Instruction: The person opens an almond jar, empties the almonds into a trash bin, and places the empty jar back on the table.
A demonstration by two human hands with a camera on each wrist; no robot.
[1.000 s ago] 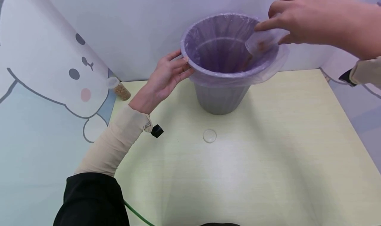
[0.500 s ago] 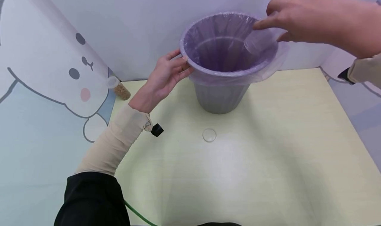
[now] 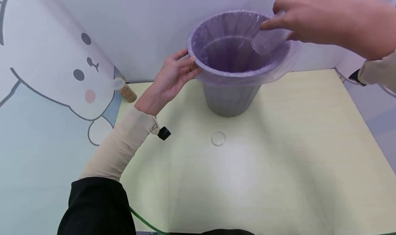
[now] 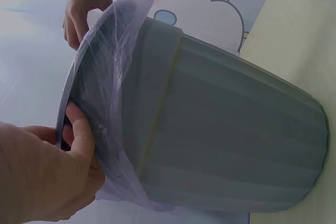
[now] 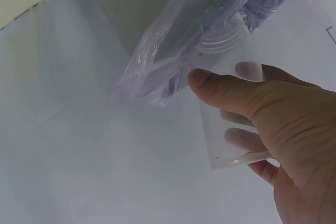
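A grey bin stands on the pale table, lined with a thin purple bag folded over its rim. My left hand grips the rim at its left side, thumb and fingers on either side of the edge in the left wrist view. My right hand holds a clear plastic jar by its sides, tilted mouth down into the bin's right side. Its clear walls show nothing inside. A small clear round lid lies on the table before the bin. The bottom of the bin is hidden.
Another clear jar with brown bits leans near the table's back left corner, by the cartoon-printed wall. A white wall rises close behind the bin. A green cable runs along the front edge.
Brown bits pouring from the jar a second ago have fallen into the bin, and the jar now looks clear. The right hand has shifted slightly left with it; the left hand keeps its grip.
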